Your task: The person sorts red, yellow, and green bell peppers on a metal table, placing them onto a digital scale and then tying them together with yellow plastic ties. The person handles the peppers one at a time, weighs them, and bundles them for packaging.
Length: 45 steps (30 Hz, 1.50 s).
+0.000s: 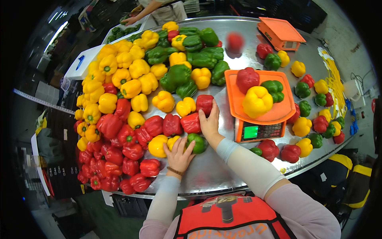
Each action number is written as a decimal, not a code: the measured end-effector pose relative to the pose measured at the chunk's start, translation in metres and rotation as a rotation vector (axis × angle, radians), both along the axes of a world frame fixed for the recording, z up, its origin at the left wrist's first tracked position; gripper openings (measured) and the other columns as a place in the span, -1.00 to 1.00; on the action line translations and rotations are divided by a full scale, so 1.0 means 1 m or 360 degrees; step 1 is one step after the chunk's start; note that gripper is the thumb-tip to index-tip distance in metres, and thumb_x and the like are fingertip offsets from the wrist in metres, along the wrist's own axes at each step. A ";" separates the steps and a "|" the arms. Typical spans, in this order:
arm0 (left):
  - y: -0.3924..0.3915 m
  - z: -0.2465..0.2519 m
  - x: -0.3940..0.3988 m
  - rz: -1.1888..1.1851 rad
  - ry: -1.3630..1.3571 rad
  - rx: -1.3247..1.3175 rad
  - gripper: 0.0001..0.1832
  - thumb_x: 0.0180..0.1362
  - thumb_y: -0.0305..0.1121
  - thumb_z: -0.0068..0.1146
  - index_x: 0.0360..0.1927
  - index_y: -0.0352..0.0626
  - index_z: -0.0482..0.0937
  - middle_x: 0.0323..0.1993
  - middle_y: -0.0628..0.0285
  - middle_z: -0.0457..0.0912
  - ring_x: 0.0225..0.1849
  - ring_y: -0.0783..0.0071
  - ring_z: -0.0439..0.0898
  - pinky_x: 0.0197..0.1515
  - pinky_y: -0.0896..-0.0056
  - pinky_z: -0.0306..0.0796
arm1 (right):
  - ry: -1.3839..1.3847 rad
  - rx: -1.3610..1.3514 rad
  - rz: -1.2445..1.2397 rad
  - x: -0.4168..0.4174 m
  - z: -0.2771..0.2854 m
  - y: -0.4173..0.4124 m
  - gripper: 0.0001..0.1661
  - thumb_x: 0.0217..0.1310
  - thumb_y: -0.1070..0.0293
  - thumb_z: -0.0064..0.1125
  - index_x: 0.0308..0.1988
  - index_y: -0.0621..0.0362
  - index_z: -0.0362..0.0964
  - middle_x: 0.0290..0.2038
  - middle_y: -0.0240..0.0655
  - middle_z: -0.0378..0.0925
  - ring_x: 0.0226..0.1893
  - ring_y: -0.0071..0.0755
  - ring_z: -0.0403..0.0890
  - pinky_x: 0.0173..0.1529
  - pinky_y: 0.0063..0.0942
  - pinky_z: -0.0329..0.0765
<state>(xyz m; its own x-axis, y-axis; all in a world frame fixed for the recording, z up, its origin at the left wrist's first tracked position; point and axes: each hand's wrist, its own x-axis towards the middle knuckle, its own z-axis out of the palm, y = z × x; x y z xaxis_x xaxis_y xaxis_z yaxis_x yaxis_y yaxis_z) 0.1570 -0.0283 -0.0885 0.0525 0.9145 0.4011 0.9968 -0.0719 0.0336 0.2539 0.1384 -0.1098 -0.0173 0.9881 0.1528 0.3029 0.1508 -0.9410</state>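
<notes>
My left hand (179, 154) rests with spread fingers on a green bell pepper (196, 143) and a small yellow pepper (173, 142) beside it. My right hand (210, 121) curls around a red bell pepper (204, 103), with another red pepper (191, 123) touching it at the left. Right of that hand stands an orange digital scale (233, 101) with a lit green display. On its tray lie a red pepper (248, 80), a yellow pepper (257, 102) and a green pepper (273, 90). Big piles of yellow peppers (108, 64) and red peppers (113, 155) cover the table's left side.
A second orange scale (280, 33) stands at the back right. Small groups of mixed peppers line the steel table's (238, 64) right side, near yellow mesh nets (335, 83). A blurred red pepper (235, 42) shows at the back. Another person's hand (130, 20) is over a crate at the top.
</notes>
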 end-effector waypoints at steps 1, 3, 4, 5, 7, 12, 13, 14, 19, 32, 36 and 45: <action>0.008 0.005 -0.006 -0.0027 -0.0005 -0.0025 -0.33 -0.18 -0.01 0.39 0.10 0.28 0.47 0.16 0.36 0.43 0.22 0.29 0.34 0.27 -0.48 -0.21 | 0.0050 -0.0019 -0.0054 -0.013 0.002 0.001 -0.12 0.13 0.20 0.20 0.31 0.26 -0.05 0.26 0.15 0.11 0.28 0.20 0.15 0.36 -0.13 0.11; 0.026 0.017 -0.017 -0.0007 -0.0030 -0.0085 -0.34 -0.21 -0.05 0.39 0.08 0.24 0.48 0.14 0.36 0.44 0.22 0.30 0.35 0.24 -0.51 -0.11 | 0.0105 -0.0051 0.0093 -0.027 0.005 0.014 -0.15 0.21 0.17 0.11 0.33 0.27 -0.10 0.27 0.19 0.08 0.27 0.23 0.15 0.37 -0.16 0.11; 0.033 0.019 -0.021 0.0013 -0.0050 -0.0080 -0.34 -0.21 -0.05 0.39 0.07 0.23 0.48 0.13 0.36 0.44 0.21 0.31 0.35 0.24 -0.51 -0.10 | 0.0073 -0.0021 0.0115 -0.035 0.005 0.023 -0.14 0.22 0.16 0.10 0.34 0.28 -0.10 0.27 0.20 0.08 0.27 0.24 0.15 0.36 -0.16 0.12; 0.041 0.020 -0.024 0.0028 -0.0070 -0.0075 -0.34 -0.21 -0.06 0.40 0.07 0.22 0.49 0.12 0.35 0.44 0.21 0.32 0.35 0.24 -0.51 -0.09 | 0.0041 0.0009 0.0133 -0.042 0.004 0.033 -0.14 0.22 0.15 0.09 0.34 0.28 -0.11 0.27 0.20 0.07 0.27 0.24 0.15 0.36 -0.17 0.13; 0.056 0.018 -0.025 0.0034 -0.0046 -0.0057 -0.31 -0.23 -0.06 0.41 0.09 0.19 0.47 0.12 0.34 0.43 0.22 0.33 0.34 0.25 -0.49 -0.06 | 0.0043 -0.0008 0.0124 -0.047 0.004 0.049 -0.14 0.22 0.14 0.10 0.34 0.29 -0.09 0.26 0.21 0.09 0.27 0.25 0.16 0.35 -0.17 0.14; 0.087 0.027 -0.018 0.0177 -0.0062 -0.0228 -0.12 -0.28 -0.01 0.44 0.21 0.08 0.37 0.19 0.33 0.37 0.26 0.34 0.29 0.30 -0.39 -0.07 | -0.0164 -0.0078 0.0192 -0.033 0.017 0.067 -0.16 0.19 0.12 0.12 0.30 0.34 0.00 0.24 0.24 0.17 0.28 0.24 0.18 0.35 -0.17 0.15; 0.087 0.027 -0.020 0.0190 -0.0071 -0.0269 -0.11 -0.28 -0.01 0.44 0.22 0.08 0.36 0.19 0.33 0.37 0.26 0.33 0.28 0.31 -0.37 -0.08 | -0.0206 0.0071 0.0255 -0.029 0.033 0.059 -0.19 0.22 0.15 0.13 0.29 0.34 0.02 0.21 0.18 0.22 0.25 0.17 0.25 0.32 -0.23 0.20; 0.087 0.029 -0.019 0.0209 -0.0079 -0.0313 -0.10 -0.29 0.00 0.44 0.23 0.09 0.35 0.20 0.34 0.37 0.27 0.33 0.27 0.33 -0.37 -0.12 | -0.0101 0.0124 0.0408 -0.015 0.047 0.045 -0.25 0.23 0.18 0.13 0.27 0.35 0.08 0.22 0.13 0.23 0.26 0.11 0.26 0.33 -0.27 0.19; 0.079 0.059 -0.010 0.0300 -0.0348 -0.0519 0.09 -0.29 0.01 0.48 0.36 -0.01 0.16 0.35 0.19 0.19 0.40 0.08 0.08 0.36 -0.34 -0.19 | 0.0246 0.0211 0.0788 0.110 0.157 -0.023 -0.39 0.19 0.32 0.17 0.20 0.26 0.24 0.17 -0.12 0.36 0.20 -0.18 0.37 0.24 -0.33 0.32; 0.260 0.060 0.122 -0.0199 -0.2309 0.0089 -0.13 0.18 -0.07 0.19 0.37 -0.35 0.02 0.33 -0.12 0.15 0.36 0.08 0.18 0.35 0.18 0.09 | 0.0664 0.0095 -0.0362 0.221 0.083 0.097 -0.04 0.13 0.11 0.31 0.32 0.30 -0.03 0.23 0.07 0.21 0.27 -0.10 0.25 0.29 -0.30 0.23; 0.266 0.075 0.148 -0.0321 -0.2973 -0.0084 -0.30 0.20 -0.28 0.17 0.34 -0.23 0.12 0.19 0.02 0.34 0.17 0.23 0.39 0.21 0.30 0.29 | 0.0738 0.0075 -0.0494 0.196 0.087 0.104 -0.15 0.08 0.12 0.35 0.21 0.32 0.15 0.07 -0.10 0.38 0.07 -0.26 0.43 0.16 -0.40 0.38; 0.170 0.122 0.132 -0.0297 -0.3205 0.0355 -0.40 0.20 -0.54 0.03 0.31 -0.14 0.15 0.16 0.11 0.33 0.14 0.30 0.41 0.17 0.28 0.36 | 0.1277 -0.0130 -0.0275 0.154 0.145 0.043 -0.45 0.18 0.31 0.27 0.09 0.27 0.27 -0.05 -0.22 0.43 -0.11 -0.43 0.49 -0.04 -0.49 0.51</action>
